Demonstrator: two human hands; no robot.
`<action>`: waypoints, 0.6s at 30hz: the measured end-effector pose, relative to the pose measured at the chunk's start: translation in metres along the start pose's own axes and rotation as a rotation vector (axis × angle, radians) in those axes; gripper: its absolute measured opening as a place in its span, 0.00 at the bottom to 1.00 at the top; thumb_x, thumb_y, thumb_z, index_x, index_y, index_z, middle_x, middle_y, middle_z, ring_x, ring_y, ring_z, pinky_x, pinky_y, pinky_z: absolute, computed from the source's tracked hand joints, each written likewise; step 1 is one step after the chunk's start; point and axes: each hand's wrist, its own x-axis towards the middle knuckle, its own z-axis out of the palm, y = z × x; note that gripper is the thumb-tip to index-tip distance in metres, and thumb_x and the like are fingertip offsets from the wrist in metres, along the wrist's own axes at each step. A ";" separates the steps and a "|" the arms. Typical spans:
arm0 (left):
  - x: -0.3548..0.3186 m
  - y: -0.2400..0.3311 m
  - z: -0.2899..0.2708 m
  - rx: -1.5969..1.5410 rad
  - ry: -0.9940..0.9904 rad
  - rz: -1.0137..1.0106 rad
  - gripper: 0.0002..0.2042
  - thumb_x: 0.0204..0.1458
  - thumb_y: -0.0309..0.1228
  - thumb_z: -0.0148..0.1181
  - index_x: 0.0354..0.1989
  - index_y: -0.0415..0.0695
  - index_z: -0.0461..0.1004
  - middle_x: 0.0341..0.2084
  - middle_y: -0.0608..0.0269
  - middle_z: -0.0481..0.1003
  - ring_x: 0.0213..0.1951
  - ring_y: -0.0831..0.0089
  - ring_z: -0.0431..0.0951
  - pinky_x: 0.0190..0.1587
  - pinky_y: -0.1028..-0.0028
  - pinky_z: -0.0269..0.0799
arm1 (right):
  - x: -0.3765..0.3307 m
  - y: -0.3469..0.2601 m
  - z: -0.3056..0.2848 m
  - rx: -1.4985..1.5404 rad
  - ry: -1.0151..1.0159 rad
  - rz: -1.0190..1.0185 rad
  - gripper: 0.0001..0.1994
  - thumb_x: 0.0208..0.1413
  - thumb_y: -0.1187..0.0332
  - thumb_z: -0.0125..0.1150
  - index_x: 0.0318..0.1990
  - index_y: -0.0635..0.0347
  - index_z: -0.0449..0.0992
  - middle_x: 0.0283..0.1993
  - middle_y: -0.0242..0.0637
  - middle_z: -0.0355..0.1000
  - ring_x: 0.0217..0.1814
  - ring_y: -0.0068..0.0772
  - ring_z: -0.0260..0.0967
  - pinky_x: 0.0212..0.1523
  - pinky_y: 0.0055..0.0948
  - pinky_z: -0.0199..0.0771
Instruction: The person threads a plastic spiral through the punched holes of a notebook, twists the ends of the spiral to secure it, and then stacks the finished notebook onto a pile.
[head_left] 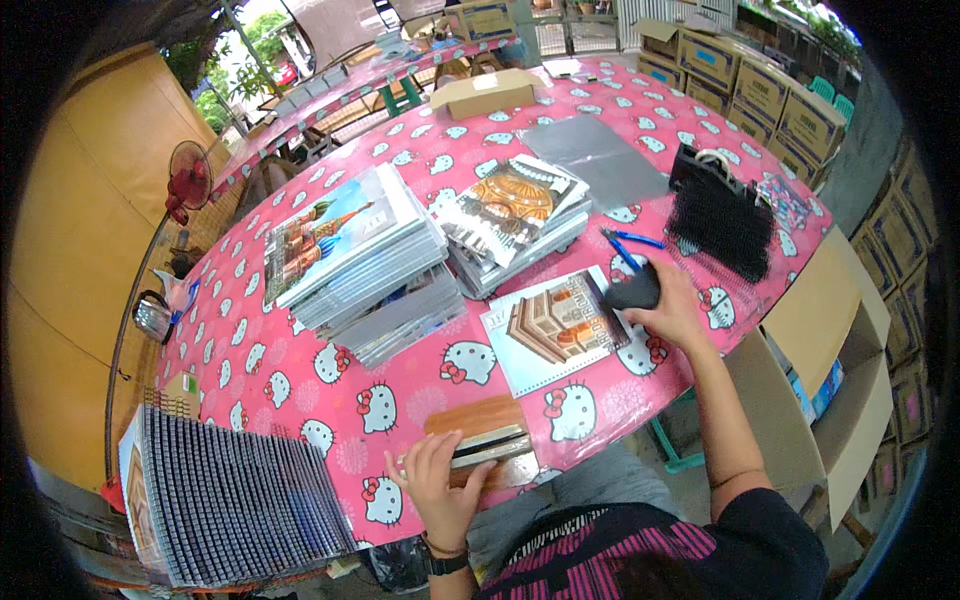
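My left hand [440, 482] rests at the left end of a slotted wooden block [478, 415] near the table's front edge, its fingers and thumb bent over the block. Farther right, my right hand [672, 308] closes on a dark grey pad [634, 290]; its exact kind I cannot make out. The pad overlaps the right edge of a sheet with a building picture [553, 335], which has a row of punched holes along its near edge. Blue-handled pliers [628, 248] lie just beyond the pad, partly covered by it.
Tall stacks of printed booklets [375, 265] and picture sheets [515, 215] stand beyond the block. Black spiral coils [722, 225] lie at the right, beside a grey sheet [598, 158]. Spiral-bound calendars [235, 500] are piled front left. An open carton [835, 420] stands right of the table.
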 end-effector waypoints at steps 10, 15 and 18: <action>0.002 -0.010 -0.005 -0.045 0.010 0.040 0.27 0.28 0.38 0.74 0.41 0.48 0.74 0.39 0.66 0.73 0.47 0.64 0.69 0.61 0.52 0.39 | 0.050 -0.022 0.032 0.059 -0.349 -0.211 0.25 0.40 0.60 0.67 0.49 0.56 0.72 0.50 0.47 0.69 0.55 0.50 0.63 0.54 0.45 0.62; 0.004 -0.009 -0.007 -0.057 -0.013 0.057 0.27 0.28 0.37 0.74 0.43 0.49 0.74 0.40 0.66 0.73 0.48 0.65 0.69 0.62 0.51 0.39 | 0.079 -0.051 0.082 -0.264 -0.446 -0.304 0.27 0.37 0.59 0.69 0.48 0.55 0.73 0.48 0.43 0.71 0.52 0.43 0.66 0.49 0.46 0.65; 0.001 -0.010 -0.007 -0.037 -0.017 0.062 0.26 0.31 0.38 0.73 0.43 0.48 0.73 0.40 0.66 0.73 0.48 0.64 0.69 0.61 0.52 0.40 | 0.095 -0.061 0.079 -0.338 -0.614 -0.196 0.30 0.32 0.60 0.71 0.49 0.49 0.74 0.51 0.40 0.70 0.55 0.46 0.64 0.51 0.52 0.64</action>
